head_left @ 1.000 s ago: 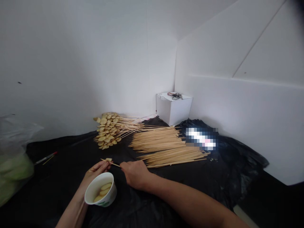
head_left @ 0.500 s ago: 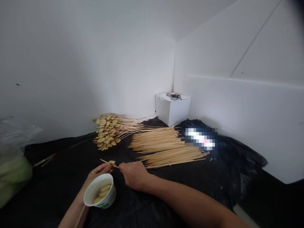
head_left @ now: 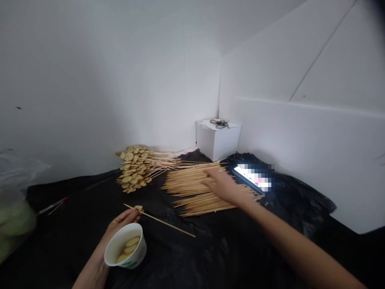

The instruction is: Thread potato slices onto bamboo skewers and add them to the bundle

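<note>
My left hand [head_left: 124, 216] pinches a pale slice, which looks like potato [head_left: 138, 208], threaded near the tip of a bamboo skewer [head_left: 171, 226]. The skewer's free end slants down to the right. Close against that wrist is a white paper bowl [head_left: 140, 249] holding several slices in liquid [head_left: 130, 251]. Over the loose bamboo skewers [head_left: 186, 180] is my right hand [head_left: 221, 184], its fingers stretched out and apart, with nothing visible in them. Whether its fingertips touch the skewers I cannot tell.
Skewered slices [head_left: 132, 170] lie heaped at the back left. Behind the loose skewers are a white box [head_left: 207, 140] and a lit, blurred-out phone-like device [head_left: 249, 176]. A clear bag [head_left: 18, 224] of pale green pieces and a pen [head_left: 51, 206] are left. Black plastic [head_left: 192, 265] covers the table.
My right hand has let go of the skewer and moved right and away, over the loose skewers. My left hand still holds the slice on its skewer.
</note>
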Demonstrator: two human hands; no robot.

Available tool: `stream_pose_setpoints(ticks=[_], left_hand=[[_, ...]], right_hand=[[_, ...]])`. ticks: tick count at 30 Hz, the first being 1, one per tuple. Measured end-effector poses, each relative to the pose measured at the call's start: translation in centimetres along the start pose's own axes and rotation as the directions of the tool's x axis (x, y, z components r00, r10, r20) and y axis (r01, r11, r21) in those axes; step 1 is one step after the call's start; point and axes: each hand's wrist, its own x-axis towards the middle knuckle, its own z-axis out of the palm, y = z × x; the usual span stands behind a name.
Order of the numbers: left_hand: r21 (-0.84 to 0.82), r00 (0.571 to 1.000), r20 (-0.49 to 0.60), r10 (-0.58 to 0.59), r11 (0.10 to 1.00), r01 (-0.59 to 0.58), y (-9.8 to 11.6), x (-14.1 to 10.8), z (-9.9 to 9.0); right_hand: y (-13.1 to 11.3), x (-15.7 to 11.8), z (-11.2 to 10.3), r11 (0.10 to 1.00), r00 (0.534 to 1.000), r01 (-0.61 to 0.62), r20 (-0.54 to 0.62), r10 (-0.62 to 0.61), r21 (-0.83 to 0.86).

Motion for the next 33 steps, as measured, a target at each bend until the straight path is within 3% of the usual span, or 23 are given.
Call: stream_pose_setpoints(ticks=[2, 5, 9, 13, 20, 28, 33], left_hand=[[0.0, 1.0, 0.008, -0.006, 1.0, 0.006, 0.0, 0.2, 0.0], [0.008, 1.0, -0.013, -0.013, 1.0, 0.013, -0.2, 0.8, -0.2], [0.036, 0.999, -0.049, -0.009, 0.999, 0.011, -0.6, 1.7, -0.6], [0.038, 0.999, -0.041, 0.005, 0.999, -0.003, -0.8, 2.0, -0.9], [-0.002, 0.999, -0.009, 0.043, 0.999, -0.043, -1.2, 2.1, -1.3], [0.011, 0.999, 0.022, 0.032, 0.999, -0.032, -1.4, 2.7, -2.0], [0.0, 0.999, 0.006, 0.032, 0.999, -0.032, -1.5, 2.8, -1.9]], right_hand=[[6.0, -1.4, -1.9, 0.988, 0.988, -0.138, -0.077, 0.133, -0.071], [13.5, -4.2, -3.5, 0.892, 0.915, -0.401, -0.145, 0.377, -0.209], [18.2, -6.8, -3.4, 0.777, 0.821, -0.556, -0.046, 0.57, -0.297], [19.3, -6.8, -2.0, 0.743, 0.79, -0.589, -0.032, 0.613, -0.318], [19.5, -6.4, -0.5, 0.765, 0.824, -0.565, -0.158, 0.544, -0.31], [17.4, -7.3, -1.8, 0.781, 0.898, -0.434, -0.281, 0.337, -0.449], [16.2, -7.5, -2.9, 0.78, 0.914, -0.389, -0.315, 0.257, -0.49]])
